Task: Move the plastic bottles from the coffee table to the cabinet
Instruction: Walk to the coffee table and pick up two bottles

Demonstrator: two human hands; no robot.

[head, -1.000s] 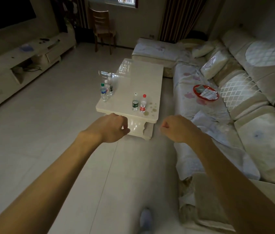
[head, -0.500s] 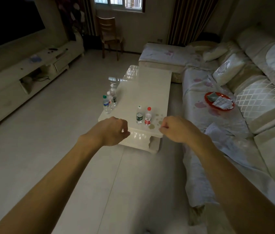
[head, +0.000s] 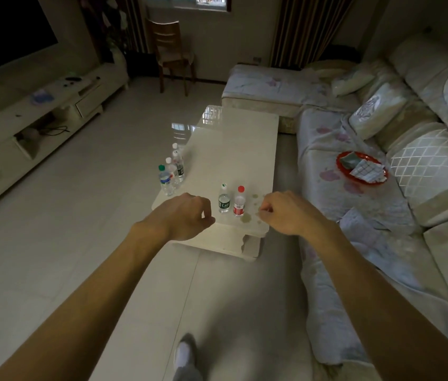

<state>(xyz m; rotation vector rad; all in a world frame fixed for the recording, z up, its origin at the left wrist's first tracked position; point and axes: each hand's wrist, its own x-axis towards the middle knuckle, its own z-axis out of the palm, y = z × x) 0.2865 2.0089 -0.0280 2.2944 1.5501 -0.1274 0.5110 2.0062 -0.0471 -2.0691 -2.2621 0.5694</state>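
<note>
- Plainly, both bare arms stretched forward over the tiled floor [head: 66,215] toward the near end of the white bench [head: 234,149].
- The left hand [head: 187,215] hovered at the bench's near left corner. Its fingers were loosely curled with a gap to the thumb, gripping nothing.
- The right hand [head: 283,213] hung over the near right corner, its fingers loosely bent under and the thumb close to the forefinger, likewise empty.
- Between the two hands, two small plastic bottles stood upright by the bench's near edge.
- The green-label bottle [head: 224,203], white-capped, stood on the left, and the red-label bottle [head: 239,206], red-capped, stood just beside it on the right. Neither hand touched them.
- Pale yellowish stains [head: 247,219] marked the bench top just right of the red-label bottle.
- Three more bottles stood upright in a close cluster at the bench's left edge, further back. The green-capped bottle [head: 165,181] was nearest, the white-capped bottle [head: 173,174] was just behind it, and the dark-label bottle [head: 179,164] was furthest.
- The low cabinet [head: 52,111] ran along the left wall under a dark screen [head: 3,31], well apart from the bench. Small items lay on its top, too dim to identify.
- A pale sofa [head: 354,204] lined the right side, with a red plate [head: 341,160] holding folded items on its seat.
- A wooden chair [head: 172,50] stood by the far wall.
- A socked foot [head: 185,353] showed at the bottom edge.
</note>
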